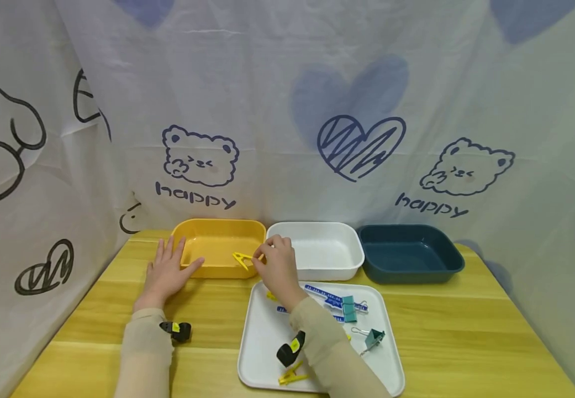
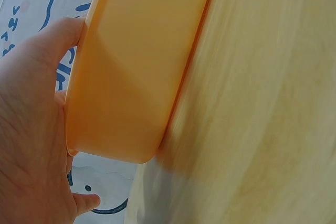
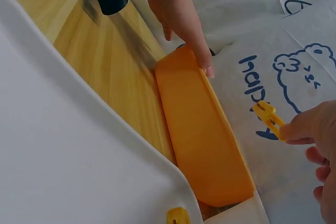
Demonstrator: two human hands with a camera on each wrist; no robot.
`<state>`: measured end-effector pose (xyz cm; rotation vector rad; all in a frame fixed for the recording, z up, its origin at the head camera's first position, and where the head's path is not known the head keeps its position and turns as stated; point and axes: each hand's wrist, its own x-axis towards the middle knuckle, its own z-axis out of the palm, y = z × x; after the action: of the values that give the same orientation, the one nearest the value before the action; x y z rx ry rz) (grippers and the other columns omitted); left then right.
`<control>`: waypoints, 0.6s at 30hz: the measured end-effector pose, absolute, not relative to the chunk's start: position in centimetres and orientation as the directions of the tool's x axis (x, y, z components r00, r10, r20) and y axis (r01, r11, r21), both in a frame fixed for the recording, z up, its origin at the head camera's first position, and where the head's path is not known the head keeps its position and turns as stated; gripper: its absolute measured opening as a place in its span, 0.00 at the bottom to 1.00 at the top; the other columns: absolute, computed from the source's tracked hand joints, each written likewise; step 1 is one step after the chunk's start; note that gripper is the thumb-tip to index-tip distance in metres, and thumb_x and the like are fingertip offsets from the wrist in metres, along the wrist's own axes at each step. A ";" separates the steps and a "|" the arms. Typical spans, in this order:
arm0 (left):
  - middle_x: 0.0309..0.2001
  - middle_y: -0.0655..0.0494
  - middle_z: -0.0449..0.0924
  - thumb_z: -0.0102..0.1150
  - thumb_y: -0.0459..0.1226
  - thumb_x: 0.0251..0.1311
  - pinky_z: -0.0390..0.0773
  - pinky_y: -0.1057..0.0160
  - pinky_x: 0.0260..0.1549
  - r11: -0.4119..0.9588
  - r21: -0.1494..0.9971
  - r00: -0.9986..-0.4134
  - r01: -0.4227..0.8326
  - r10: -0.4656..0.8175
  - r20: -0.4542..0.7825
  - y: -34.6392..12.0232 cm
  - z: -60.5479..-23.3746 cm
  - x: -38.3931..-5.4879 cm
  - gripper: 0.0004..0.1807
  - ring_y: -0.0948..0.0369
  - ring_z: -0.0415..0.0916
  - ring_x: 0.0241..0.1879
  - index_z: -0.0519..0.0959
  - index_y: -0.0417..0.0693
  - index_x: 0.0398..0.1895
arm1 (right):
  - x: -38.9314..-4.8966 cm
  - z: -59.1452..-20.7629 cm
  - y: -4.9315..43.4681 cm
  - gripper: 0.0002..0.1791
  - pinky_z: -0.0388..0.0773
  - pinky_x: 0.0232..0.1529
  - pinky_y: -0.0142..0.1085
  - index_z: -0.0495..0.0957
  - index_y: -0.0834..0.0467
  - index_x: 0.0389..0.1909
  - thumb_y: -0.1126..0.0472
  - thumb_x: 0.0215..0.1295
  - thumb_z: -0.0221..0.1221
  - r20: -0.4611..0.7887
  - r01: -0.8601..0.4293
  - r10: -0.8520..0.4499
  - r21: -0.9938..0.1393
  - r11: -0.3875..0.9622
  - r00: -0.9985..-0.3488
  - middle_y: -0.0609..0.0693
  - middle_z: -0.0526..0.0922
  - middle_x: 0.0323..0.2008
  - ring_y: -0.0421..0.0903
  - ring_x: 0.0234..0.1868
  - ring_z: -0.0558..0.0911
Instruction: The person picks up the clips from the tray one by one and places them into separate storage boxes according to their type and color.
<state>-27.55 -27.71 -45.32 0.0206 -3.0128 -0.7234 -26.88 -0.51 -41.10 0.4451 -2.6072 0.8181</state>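
Observation:
My right hand [image 1: 278,268] pinches a yellow clothespin [image 1: 240,258] by one end between thumb and fingertips. The clothespin is above the right part of the yellow bin [image 1: 217,272], its free end pointing left. In the right wrist view the same clothespin [image 3: 268,116] stands out from the fingertips, higher than the bin's rim. My left hand [image 1: 165,275] rests at the left end of that bin with fingers spread and the thumb over the front rim. From the left wrist view, the thumb [image 2: 71,32] touches the rim and the bin's outer wall [image 2: 131,77] shows.
A white bin [image 1: 317,273] and a dark teal bin [image 1: 411,275] stand in line to the right. Nearer, a white tray [image 1: 262,354] bears blue strips [image 1: 323,292], teal binder clips [image 1: 349,309] and yellow clothespins [image 1: 293,378]. A printed curtain [image 1: 277,182] hangs behind.

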 end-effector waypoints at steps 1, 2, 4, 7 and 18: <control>0.78 0.39 0.28 0.37 0.71 0.62 0.35 0.24 0.65 0.890 0.455 -0.999 -0.003 -0.022 0.038 -27.7 -45.4 -27.5 0.54 0.40 0.20 0.77 0.38 0.47 0.79 | -27.0 -41.1 -0.6 0.05 0.68 0.45 0.36 0.84 0.52 0.29 0.55 0.60 0.67 0.429 -0.395 -0.182 -0.483 0.782 -0.885 0.47 0.75 0.39 0.46 0.45 0.69; 0.78 0.39 0.27 0.37 0.71 0.62 0.35 0.24 0.65 0.889 0.457 -0.999 -0.002 -0.022 0.037 -27.7 -45.4 -27.5 0.54 0.40 0.20 0.77 0.38 0.47 0.79 | -27.2 -41.2 -0.8 0.05 0.68 0.45 0.36 0.84 0.52 0.29 0.55 0.60 0.67 0.423 -0.388 -0.178 -0.485 0.784 -0.888 0.47 0.75 0.39 0.46 0.45 0.69; 0.78 0.39 0.27 0.36 0.71 0.62 0.35 0.24 0.65 0.890 0.457 -0.999 -0.002 -0.021 0.036 -27.6 -45.5 -27.5 0.54 0.40 0.20 0.77 0.38 0.47 0.79 | -27.6 -41.3 -1.1 0.05 0.68 0.46 0.35 0.84 0.51 0.29 0.55 0.60 0.67 0.412 -0.374 -0.170 -0.487 0.789 -0.895 0.46 0.74 0.39 0.45 0.45 0.68; 0.78 0.39 0.27 0.36 0.71 0.63 0.34 0.24 0.65 0.890 0.455 -0.999 -0.002 -0.023 0.040 -27.6 -45.5 -27.5 0.53 0.40 0.20 0.76 0.38 0.47 0.79 | -28.3 -41.4 -1.6 0.05 0.68 0.46 0.35 0.84 0.51 0.29 0.54 0.60 0.67 0.397 -0.353 -0.158 -0.485 0.800 -0.904 0.46 0.73 0.39 0.45 0.46 0.68; 0.78 0.38 0.27 0.37 0.70 0.63 0.35 0.23 0.64 0.886 0.464 -0.999 -0.002 -0.023 0.040 -27.7 -45.5 -27.6 0.53 0.40 0.19 0.76 0.38 0.47 0.79 | -30.5 -41.9 -3.4 0.06 0.69 0.47 0.36 0.84 0.51 0.29 0.54 0.60 0.67 0.375 -0.334 -0.154 -0.483 0.810 -0.914 0.46 0.73 0.38 0.45 0.46 0.68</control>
<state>-27.60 -27.66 -45.54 0.0200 -3.0076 -0.7402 -30.46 -3.38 -41.88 0.3718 -2.6770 0.7990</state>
